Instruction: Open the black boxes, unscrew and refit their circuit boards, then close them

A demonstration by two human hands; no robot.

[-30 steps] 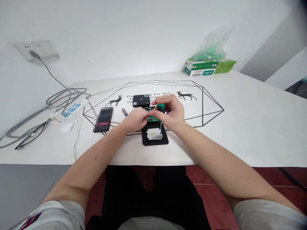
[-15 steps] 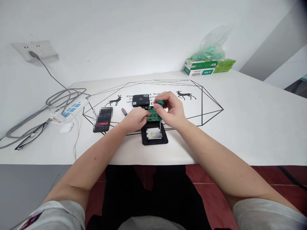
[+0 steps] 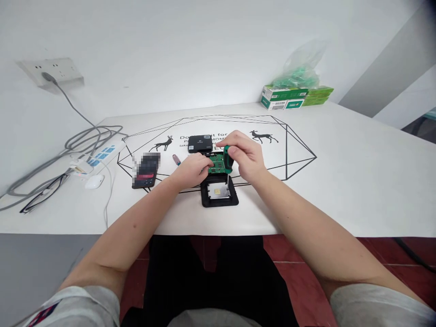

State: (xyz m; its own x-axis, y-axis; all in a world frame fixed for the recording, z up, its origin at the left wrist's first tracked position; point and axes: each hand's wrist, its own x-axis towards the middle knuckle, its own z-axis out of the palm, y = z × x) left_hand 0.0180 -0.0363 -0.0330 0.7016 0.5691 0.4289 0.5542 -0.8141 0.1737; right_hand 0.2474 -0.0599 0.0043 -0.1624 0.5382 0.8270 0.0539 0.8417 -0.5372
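My right hand [image 3: 249, 158] has a green-and-black screwdriver [image 3: 228, 160] at its fingertips, standing nearly upright. Its thin shaft reaches down to the right side of a silver metal plate [image 3: 218, 190] in an open black casing [image 3: 205, 200]. Just behind that casing lies a green circuit board [image 3: 218, 164] in a dark frame. The fingers of my left hand [image 3: 192, 170] are bent over the board's left part and press on it, hiding that side. A black square cover [image 3: 200, 143] with small labels sits behind the board.
Left of my hands are a small screwdriver [image 3: 176, 159] and a phone [image 3: 147, 170]. Farther left lie a power strip [image 3: 102, 156], coiled grey cable [image 3: 41, 165], glasses [image 3: 44, 194] and a white earphone case [image 3: 94, 181]. Green-and-white boxes [image 3: 284, 96] under a plastic bag [image 3: 299, 68] stand back right.
My right fingers have loosened and shifted around the screwdriver handle, which now shows more fully. Its shaft stays over the metal plate's right side. My left hand holds its place.
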